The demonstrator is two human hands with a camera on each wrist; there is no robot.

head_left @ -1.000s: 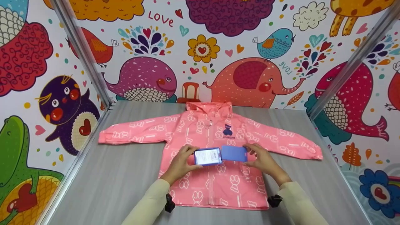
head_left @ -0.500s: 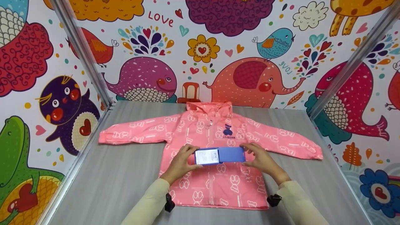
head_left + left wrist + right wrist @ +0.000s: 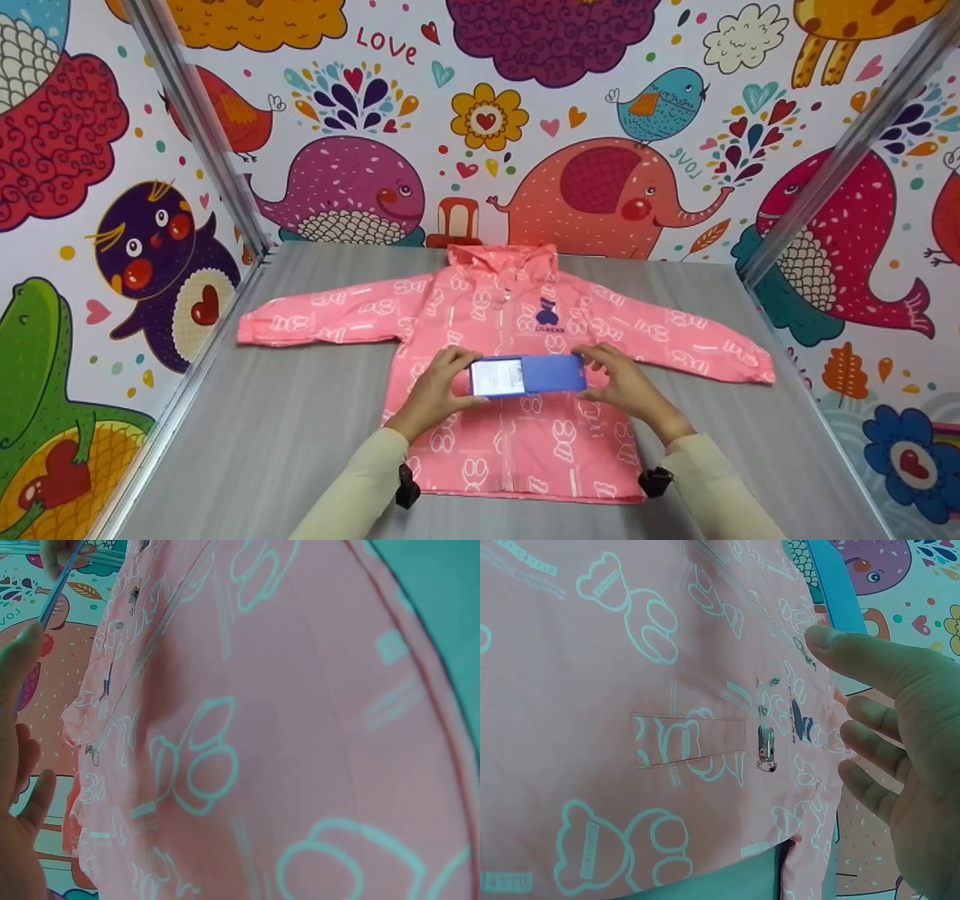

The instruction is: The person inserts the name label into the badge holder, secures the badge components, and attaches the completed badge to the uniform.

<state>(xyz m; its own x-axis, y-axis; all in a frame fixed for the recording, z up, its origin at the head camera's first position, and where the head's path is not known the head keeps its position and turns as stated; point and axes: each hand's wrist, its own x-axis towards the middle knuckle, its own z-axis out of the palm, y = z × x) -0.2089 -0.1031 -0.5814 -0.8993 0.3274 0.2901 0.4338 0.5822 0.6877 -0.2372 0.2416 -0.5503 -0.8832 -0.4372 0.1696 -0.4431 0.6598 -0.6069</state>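
Note:
In the head view, both hands hold a flat blue card holder over the pink jacket (image 3: 525, 442). My left hand (image 3: 435, 386) pinches its left part, where a white printed card (image 3: 495, 377) shows inside a blue frame. The plain blue cover (image 3: 553, 373) overlaps the card's right side, and its right end is between the thumb and fingers of my right hand (image 3: 628, 381). From the left wrist, the holder (image 3: 58, 594) appears as a thin edge. The right wrist view catches its blue side (image 3: 841, 589) beyond the thumb.
The hooded jacket lies front up, sleeves spread, on a grey table (image 3: 315, 420). A metal clip (image 3: 766, 746) is on its front. Cartoon-printed walls (image 3: 480, 97) and metal posts (image 3: 199, 127) enclose the table. Black wrist devices (image 3: 407, 487) sit by both cuffs.
The blue cover has slid left toward the left hand, together with the right hand, and covers more of the white card. The left hand and jacket have hardly moved.

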